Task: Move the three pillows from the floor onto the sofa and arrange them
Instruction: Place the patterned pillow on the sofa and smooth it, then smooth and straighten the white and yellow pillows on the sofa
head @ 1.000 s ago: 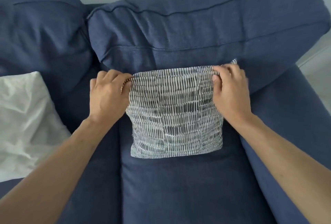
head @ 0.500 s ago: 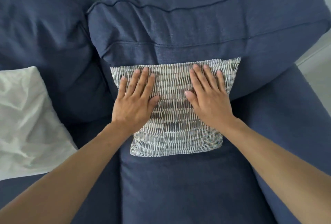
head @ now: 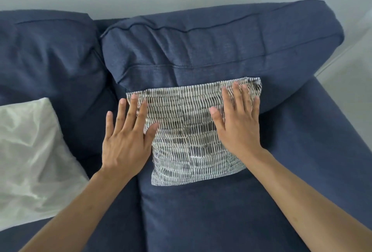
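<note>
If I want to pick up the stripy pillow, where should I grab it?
Probably the two top corners of the stripy pillow, reaching down from above. It leans against the back cushion, so its top edge is free, while its bottom edge sits on the seat.

Pillows on sofa (head: 201, 221): 2, namely 1 patterned pillow (head: 187, 130) and 1 white pillow (head: 30, 151). Back cushions: 2. Hands: 2.
</note>
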`<control>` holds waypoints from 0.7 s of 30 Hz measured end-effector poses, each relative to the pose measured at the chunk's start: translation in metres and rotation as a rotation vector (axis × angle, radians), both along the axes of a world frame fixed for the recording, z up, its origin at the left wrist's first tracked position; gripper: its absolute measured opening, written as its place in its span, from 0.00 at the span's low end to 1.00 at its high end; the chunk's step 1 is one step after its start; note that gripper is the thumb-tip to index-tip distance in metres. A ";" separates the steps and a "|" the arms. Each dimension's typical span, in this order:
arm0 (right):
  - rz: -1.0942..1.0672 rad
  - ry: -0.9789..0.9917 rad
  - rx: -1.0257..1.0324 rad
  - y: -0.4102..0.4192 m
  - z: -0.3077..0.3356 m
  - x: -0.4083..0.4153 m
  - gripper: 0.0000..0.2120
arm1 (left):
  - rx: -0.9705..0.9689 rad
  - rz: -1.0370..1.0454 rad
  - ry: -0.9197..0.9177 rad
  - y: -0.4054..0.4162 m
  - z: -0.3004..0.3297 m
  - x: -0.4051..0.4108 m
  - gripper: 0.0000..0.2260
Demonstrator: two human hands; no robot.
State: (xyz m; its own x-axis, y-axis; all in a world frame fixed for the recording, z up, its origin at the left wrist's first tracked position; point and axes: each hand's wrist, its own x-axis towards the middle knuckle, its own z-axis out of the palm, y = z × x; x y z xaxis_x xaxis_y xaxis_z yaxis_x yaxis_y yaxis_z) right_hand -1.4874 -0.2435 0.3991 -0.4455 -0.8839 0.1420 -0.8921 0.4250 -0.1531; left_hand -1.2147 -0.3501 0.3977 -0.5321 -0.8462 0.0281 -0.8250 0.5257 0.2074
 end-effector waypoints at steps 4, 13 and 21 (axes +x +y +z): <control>0.003 -0.040 -0.010 -0.008 0.009 0.038 0.36 | -0.010 0.008 0.020 0.004 0.007 0.015 0.33; 0.088 -0.098 -0.006 -0.028 0.012 0.105 0.36 | -0.053 0.077 0.016 -0.009 0.009 0.068 0.32; 0.222 -0.117 -0.001 -0.057 0.009 0.161 0.34 | -0.027 0.194 -0.027 -0.014 0.013 0.120 0.32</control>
